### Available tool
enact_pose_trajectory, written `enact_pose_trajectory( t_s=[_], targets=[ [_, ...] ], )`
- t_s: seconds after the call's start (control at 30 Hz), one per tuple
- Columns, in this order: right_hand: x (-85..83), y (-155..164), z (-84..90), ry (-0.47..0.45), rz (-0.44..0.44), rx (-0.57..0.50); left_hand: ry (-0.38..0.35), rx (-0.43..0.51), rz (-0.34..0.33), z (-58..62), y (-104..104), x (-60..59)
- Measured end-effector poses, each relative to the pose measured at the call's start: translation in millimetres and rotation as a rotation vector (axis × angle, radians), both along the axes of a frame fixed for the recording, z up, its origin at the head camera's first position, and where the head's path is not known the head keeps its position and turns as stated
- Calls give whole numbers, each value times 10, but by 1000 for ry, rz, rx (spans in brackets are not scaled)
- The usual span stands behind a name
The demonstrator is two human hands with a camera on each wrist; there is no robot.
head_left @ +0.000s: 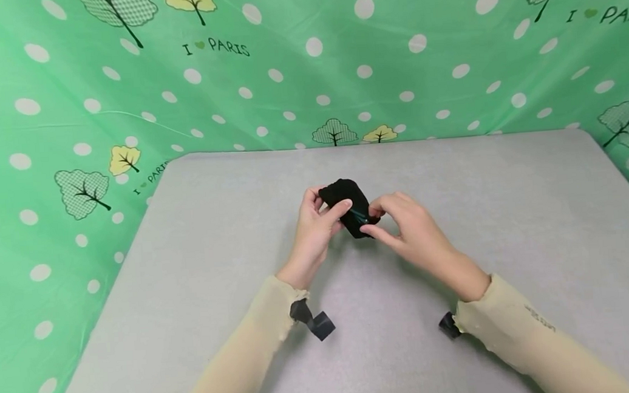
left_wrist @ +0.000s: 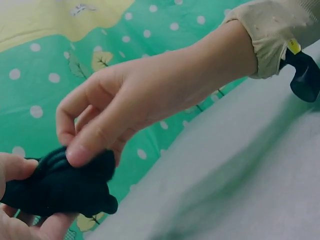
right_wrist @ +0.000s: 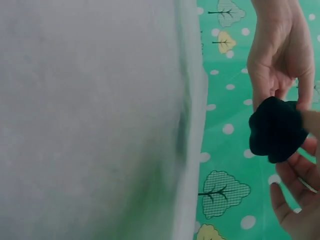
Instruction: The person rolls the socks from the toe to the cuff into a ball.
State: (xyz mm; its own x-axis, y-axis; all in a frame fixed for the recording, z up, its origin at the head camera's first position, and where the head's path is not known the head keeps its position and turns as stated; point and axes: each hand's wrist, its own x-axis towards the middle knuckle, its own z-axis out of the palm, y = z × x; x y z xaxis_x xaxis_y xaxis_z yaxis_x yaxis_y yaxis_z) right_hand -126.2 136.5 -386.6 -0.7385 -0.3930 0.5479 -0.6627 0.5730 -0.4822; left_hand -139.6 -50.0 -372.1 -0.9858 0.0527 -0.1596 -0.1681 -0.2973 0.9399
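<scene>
A small, soft black cloth pouch (head_left: 343,191) is held up between the two hands above the table, bunched and tilted. My left hand (head_left: 312,228) grips its left side, thumb on the near face and fingers behind. At its lower right edge my right hand (head_left: 414,226) pinches the cloth between thumb and fingertips. Thin dark teal strands (head_left: 358,216) show between the two thumbs; whether they are cord or something else I cannot tell. In the left wrist view, the pouch (left_wrist: 67,190) has raised folds under the right thumb. What is inside is hidden.
Below the hands lies a grey table (head_left: 212,228) with rounded far corners. A green dotted cloth (head_left: 294,58) printed with trees hangs behind it and along the left. Dark straps (head_left: 320,326) dangle from the beige sleeves (head_left: 243,347) near both wrists.
</scene>
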Motion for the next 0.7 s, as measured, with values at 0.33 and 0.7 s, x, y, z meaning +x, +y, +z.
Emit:
enact_pose_trajectory(
  t_s=[0.33,0.7],
  targets=[
    [-51,-6,7,6,-36,-22,28,-8,-181,-1,-59,43],
    [-74,7,13,-76,-6,-99,220,-298,-244,-49,-107,16]
  ],
)
